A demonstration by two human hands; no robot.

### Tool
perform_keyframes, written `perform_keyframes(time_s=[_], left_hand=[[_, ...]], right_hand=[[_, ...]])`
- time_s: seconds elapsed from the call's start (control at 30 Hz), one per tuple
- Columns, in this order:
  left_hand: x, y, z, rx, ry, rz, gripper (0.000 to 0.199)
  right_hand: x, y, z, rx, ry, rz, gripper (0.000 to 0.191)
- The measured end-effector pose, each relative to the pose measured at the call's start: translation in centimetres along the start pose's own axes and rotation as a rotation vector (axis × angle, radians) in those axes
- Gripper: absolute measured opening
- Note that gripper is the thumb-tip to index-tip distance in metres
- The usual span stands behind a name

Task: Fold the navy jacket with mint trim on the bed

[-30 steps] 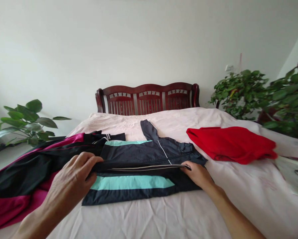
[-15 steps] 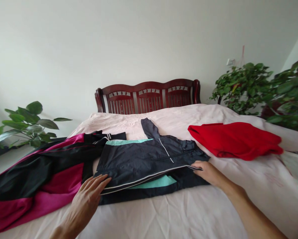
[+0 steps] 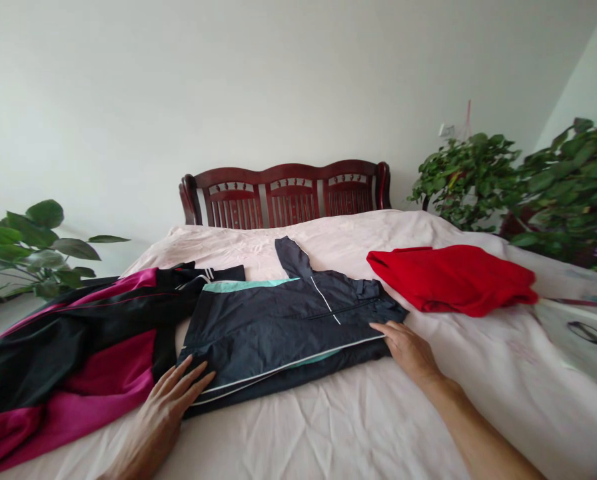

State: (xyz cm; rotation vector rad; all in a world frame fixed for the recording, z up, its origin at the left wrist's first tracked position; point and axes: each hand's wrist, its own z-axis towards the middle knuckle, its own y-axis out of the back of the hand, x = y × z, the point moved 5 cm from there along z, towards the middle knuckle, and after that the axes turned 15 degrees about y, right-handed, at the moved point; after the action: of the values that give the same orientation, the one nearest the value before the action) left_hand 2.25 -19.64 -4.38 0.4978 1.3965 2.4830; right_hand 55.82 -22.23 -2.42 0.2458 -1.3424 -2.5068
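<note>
- My left hand (image 3: 171, 400) is lying flat and released, fingers spread, pressing the near left corner of the dark jacket (image 3: 278, 327).
- My right hand (image 3: 406, 347) is resting flat and released at the jacket's right edge, fingertips on the white piping.
- The jacket is lying folded on the bed (image 3: 328, 427), between the black-and-magenta garment (image 3: 73, 353) and the red garment (image 3: 453, 283).
- I am judging this as the smoothing step of a fold; the next move is calling for even pressure along the near edge.
- The teal panel is mostly tucked under the top layer, and I am struggling to make out the glasses (image 3: 591, 337) cut off at the right.
</note>
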Motion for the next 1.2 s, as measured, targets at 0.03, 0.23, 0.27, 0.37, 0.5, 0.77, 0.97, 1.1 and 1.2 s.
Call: perform_keyframes(time_s=[0.03, 0.23, 0.27, 0.37, 0.5, 0.77, 0.97, 1.1, 1.2], left_hand=[[0.1, -0.2, 0.0, 0.001, -0.002, -0.005, 0.091], [0.7, -0.8, 0.0, 0.081, -0.009, -0.064, 0.096], [0.8, -0.8, 0.0, 0.094, -0.007, -0.075, 0.095], [0.8, -0.6, 0.1, 0.132, 0.018, -0.108, 0.083], [0.5, -0.4, 0.2, 0.200, 0.052, -0.123, 0.081], [0.9, 1.7, -0.4, 0.326, 0.109, -0.221, 0.067], [0.9, 3.7, 4.2, 0.272, 0.422, -0.389, 0.040], [-2.9, 3.5, 7.7, 0.133, 0.364, -0.344, 0.037], [-5.6, 1.5, 8.0, 0.179, 0.239, -0.217, 0.044]], right_hand=[[0.1, 0.0, 0.0, -0.001, 0.025, 0.030, 0.049], [0.6, 0.2, -0.2, 0.018, 0.136, 0.135, 0.055], [0.5, 0.1, -0.3, 0.040, 0.149, 0.147, 0.055], [0.2, -0.3, -0.8, 0.091, 0.157, 0.162, 0.057], [0.0, -0.6, -1.2, 0.092, 0.128, 0.184, 0.060], [-1.4, -0.1, -2.1, 0.083, 0.000, 0.454, 0.047], [1.1, 3.0, 2.1, -0.086, -0.152, 0.363, 0.052], [8.0, 2.4, 6.2, -0.074, 0.056, 0.145, 0.048], [10.6, -0.2, 6.2, 0.001, 0.193, 0.041, 0.046]])
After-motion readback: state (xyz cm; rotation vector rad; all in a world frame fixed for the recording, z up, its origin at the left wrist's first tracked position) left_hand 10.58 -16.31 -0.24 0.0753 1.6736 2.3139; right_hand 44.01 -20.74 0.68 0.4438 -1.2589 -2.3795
